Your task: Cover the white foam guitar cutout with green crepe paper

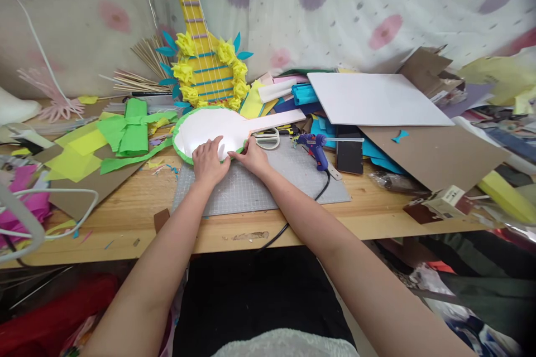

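A white guitar-shaped board [209, 125] lies on a grey cutting mat [259, 178], its straight neck pointing right. A green crepe paper strip [138, 157] runs along the board's rounded edge and trails off to the left. My left hand [210, 160] rests on the board's lower side with its fingers spread over the white face. Beside it, my right hand [253, 157] pinches the board's edge near where the neck begins, at the green trim. Just right of that hand lie scissors [270, 138] with pale handles.
A blue glue gun [316, 148] with its cord lies on the mat, near a dark phone [349, 150]. A yellow paper guitar [209, 67] stands behind. A white foam board [377, 99] and cardboard [439, 156] are on the right; green crepe paper [132, 128] is left.
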The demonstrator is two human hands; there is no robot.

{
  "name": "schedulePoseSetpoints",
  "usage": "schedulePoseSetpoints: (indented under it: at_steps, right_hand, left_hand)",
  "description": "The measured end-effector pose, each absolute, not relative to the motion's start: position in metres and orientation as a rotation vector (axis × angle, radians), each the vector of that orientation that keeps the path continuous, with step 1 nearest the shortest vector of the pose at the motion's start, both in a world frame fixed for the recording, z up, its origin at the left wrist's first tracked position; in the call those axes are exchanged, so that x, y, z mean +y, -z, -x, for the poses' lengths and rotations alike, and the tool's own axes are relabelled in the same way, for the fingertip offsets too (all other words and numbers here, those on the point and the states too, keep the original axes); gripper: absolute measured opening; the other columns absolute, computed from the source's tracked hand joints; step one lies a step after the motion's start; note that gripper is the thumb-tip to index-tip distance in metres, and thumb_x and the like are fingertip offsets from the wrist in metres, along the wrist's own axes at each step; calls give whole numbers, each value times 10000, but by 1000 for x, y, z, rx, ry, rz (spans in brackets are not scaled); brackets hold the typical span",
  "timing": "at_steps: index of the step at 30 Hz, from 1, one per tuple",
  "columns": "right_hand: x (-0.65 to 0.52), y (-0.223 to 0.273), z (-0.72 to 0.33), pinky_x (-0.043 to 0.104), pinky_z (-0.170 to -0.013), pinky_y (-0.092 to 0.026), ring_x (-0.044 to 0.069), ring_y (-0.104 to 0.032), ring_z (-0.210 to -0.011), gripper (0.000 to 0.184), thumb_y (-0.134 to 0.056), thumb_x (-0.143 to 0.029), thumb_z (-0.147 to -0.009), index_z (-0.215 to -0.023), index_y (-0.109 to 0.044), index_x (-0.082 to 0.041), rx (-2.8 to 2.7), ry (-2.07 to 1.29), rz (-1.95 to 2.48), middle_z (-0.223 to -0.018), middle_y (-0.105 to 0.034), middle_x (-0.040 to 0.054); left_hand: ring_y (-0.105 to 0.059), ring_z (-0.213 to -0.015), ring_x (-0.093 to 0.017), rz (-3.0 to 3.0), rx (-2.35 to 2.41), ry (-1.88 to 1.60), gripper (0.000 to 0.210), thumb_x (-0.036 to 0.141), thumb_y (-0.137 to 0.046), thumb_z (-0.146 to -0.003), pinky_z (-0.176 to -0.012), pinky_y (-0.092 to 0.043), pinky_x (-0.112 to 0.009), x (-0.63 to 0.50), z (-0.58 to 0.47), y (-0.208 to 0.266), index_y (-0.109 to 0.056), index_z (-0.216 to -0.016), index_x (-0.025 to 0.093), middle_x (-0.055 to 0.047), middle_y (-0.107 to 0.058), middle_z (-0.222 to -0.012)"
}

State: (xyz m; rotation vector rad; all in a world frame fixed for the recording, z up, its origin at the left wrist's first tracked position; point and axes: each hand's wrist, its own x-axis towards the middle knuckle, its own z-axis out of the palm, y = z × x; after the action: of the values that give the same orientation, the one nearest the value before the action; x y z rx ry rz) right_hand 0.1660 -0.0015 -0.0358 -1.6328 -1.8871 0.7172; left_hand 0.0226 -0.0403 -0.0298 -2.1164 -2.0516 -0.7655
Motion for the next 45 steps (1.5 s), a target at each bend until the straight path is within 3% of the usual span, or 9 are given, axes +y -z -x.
schedulePoseSetpoints:
  at_steps: [7,13,19,26,34,38,45]
  right_hand:
    - [-8,29,-154,332,-706,-430,266,-651,-887,494,-487,-598,-845,-1072,-424,-163,-1929,-518,1770,-949,-675,117]
    - [-5,32,-155,309,-680,-418,249,-659,-857,448,-326,-610,-917,-991,-474,-194,-1947,-511,1766,-880,-686,91]
    - [-6,38,-157,309,-657,-420,261,-658,-844,523,-454,-667,-830,-1039,-464,-187,-2032,-458,1685,-879,-688,80]
    - [-13,32,-151,335,-688,-429,286,-662,-866,536,-405,-629,-878,-1104,-452,-146,-2074,-392,1768,-928,-695,142]
    - [-12,31,-153,298,-686,-411,245,-664,-851,485,-301,-613,-925,-1032,-491,-179,-2069,-416,1755,-895,-695,102]
    - [-12,33,-159,284,-672,-403,224,-658,-816,473,-391,-643,-881,-1014,-481,-198,-2115,-439,1654,-863,-688,63]
    - [-14,33,-154,314,-672,-415,258,-659,-833,588,-421,-700,-829,-1076,-474,-168,-2087,-401,1744,-900,-700,104]
  left_hand:
    - [-451,-1255,-308,2172,-2051,746,567,349,-494,-819,-1032,-330,-460,-41,-16,31,-432,-1365,210,-120,-536,-1344]
    - [-462,-1244,-317,2180,-2073,795,635,355,-568,-768,-1028,-345,-459,-40,-13,32,-408,-1363,199,-118,-537,-1348]
    - [-480,-1219,-300,2148,-2109,835,533,302,-549,-778,-1006,-359,-452,-40,-19,28,-472,-1300,234,-84,-587,-1281]
    - [-491,-1195,-292,2160,-2077,813,491,312,-513,-806,-987,-367,-444,-41,-19,30,-488,-1293,255,-79,-594,-1266]
    - [-490,-1200,-293,2224,-2054,773,558,322,-454,-847,-987,-360,-453,-39,-11,30,-393,-1393,227,-83,-577,-1312]
    - [-497,-1193,-282,2257,-2041,797,569,317,-406,-865,-988,-354,-440,-38,-8,30,-348,-1418,193,-76,-582,-1315]
    - [-505,-1190,-262,2241,-2058,834,507,287,-322,-894,-992,-352,-426,-36,-7,32,-399,-1387,197,-65,-597,-1298]
